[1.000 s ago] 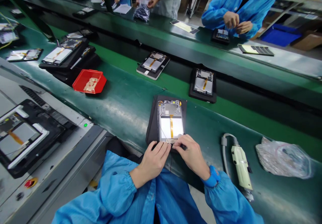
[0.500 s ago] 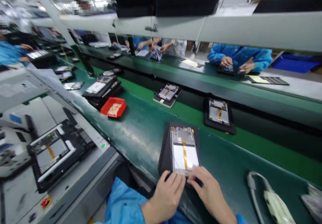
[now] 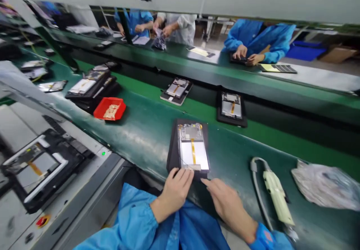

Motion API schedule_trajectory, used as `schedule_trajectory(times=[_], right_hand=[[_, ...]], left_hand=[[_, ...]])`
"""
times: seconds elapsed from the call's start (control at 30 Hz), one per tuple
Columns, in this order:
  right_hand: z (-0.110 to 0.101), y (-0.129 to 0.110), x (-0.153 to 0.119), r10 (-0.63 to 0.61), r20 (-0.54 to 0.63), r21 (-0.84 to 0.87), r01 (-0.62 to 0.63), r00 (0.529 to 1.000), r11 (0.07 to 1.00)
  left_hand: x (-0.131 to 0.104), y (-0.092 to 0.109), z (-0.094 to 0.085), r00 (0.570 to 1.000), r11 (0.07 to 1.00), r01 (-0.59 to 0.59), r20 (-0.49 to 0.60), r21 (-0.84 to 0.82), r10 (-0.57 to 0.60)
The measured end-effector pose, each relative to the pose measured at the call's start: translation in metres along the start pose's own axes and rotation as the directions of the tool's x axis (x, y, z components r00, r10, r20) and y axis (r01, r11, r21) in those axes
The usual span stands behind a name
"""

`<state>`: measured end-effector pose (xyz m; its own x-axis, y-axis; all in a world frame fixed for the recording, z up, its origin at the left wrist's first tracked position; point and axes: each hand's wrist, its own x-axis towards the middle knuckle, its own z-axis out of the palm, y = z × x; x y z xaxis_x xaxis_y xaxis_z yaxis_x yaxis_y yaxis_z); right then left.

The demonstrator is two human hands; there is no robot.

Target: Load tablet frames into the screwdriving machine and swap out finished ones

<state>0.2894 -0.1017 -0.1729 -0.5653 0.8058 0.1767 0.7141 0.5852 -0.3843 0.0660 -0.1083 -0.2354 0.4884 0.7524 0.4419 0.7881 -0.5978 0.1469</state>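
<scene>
In front of me lies an opened tablet (image 3: 185,153), its circuit board, white battery and yellow ribbon exposed. It rests on dark foam pads (image 3: 172,150). A thin dark wire crosses its lower end. My left hand (image 3: 174,193) is closed over the lower left edge of the tablet, fingertips at the small strip near that wire. My right hand (image 3: 227,200) is just off the lower right corner, thumb and forefinger drawn together; whatever may be between them is too small to make out.
A pale electric screwdriver (image 3: 277,195) and a plastic bag (image 3: 323,186) lie to the right. Left are a red tray (image 3: 120,109) of small parts, stacked tablets (image 3: 84,87) and a machine (image 3: 81,190) with a tablet in its fixture. Two tablets (image 3: 232,107) (image 3: 177,89) sit on the green belt. Co-workers sit opposite.
My view has tilted down and shifted right. My right hand has drawn back from the tablet's lower edge toward the right, while my left hand stays at that edge.
</scene>
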Motion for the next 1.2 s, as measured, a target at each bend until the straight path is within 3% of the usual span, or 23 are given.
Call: schedule_trajectory(times=[0.13,0.43,0.63,0.73,0.8,0.87,0.93,0.97,1.03,1.1,1.2], right_hand=[[0.017,-0.001,-0.016,0.013,0.148,-0.325,0.036,0.989,0.945],[0.021,-0.013,0.014,0.171,0.214,-0.525,-0.034,0.962,0.850],[0.010,-0.006,0.016,0.196,0.231,-0.432,-0.080,0.953,0.898],[-0.009,0.003,0.015,0.233,0.140,-0.096,-0.221,0.962,0.970],[-0.020,0.001,0.021,0.278,0.058,0.204,-0.284,0.959,0.937],[-0.025,-0.010,0.033,0.267,0.006,0.408,-0.246,0.964,0.879],[-0.022,-0.026,0.051,0.185,-0.039,0.514,-0.139,0.982,0.846],[-0.020,-0.034,0.062,0.148,-0.059,0.548,-0.092,0.987,0.831],[-0.015,-0.046,0.086,0.119,-0.096,0.590,-0.040,0.988,0.807],[-0.011,-0.056,0.112,0.120,-0.098,0.613,-0.035,0.988,0.789],[-0.006,-0.065,0.150,0.061,-0.009,0.669,-0.039,0.998,0.742]], left_hand=[[0.000,-0.001,0.000,1.000,1.000,0.004,0.005,-0.023,-0.004],[-0.001,-0.002,-0.001,1.000,1.000,-0.015,0.015,-0.008,0.016],[-0.001,-0.007,-0.008,1.000,0.996,0.016,0.003,-0.091,-0.016],[-0.001,-0.006,-0.024,0.989,0.947,0.135,-0.016,-0.291,-0.145],[0.002,-0.004,-0.040,0.934,0.790,0.319,0.033,-0.523,-0.355],[0.011,-0.001,-0.056,0.827,0.441,0.495,0.249,-0.749,-0.505],[0.023,0.000,-0.070,0.730,0.052,0.570,0.476,-0.820,-0.491],[0.029,-0.002,-0.075,0.699,-0.078,0.566,0.528,-0.821,-0.482],[0.040,-0.007,-0.082,0.641,-0.194,0.511,0.521,-0.837,-0.564],[0.047,-0.015,-0.087,0.579,-0.200,0.446,0.451,-0.872,-0.679],[0.045,-0.031,-0.093,0.528,-0.170,0.399,0.377,-0.901,-0.761]])
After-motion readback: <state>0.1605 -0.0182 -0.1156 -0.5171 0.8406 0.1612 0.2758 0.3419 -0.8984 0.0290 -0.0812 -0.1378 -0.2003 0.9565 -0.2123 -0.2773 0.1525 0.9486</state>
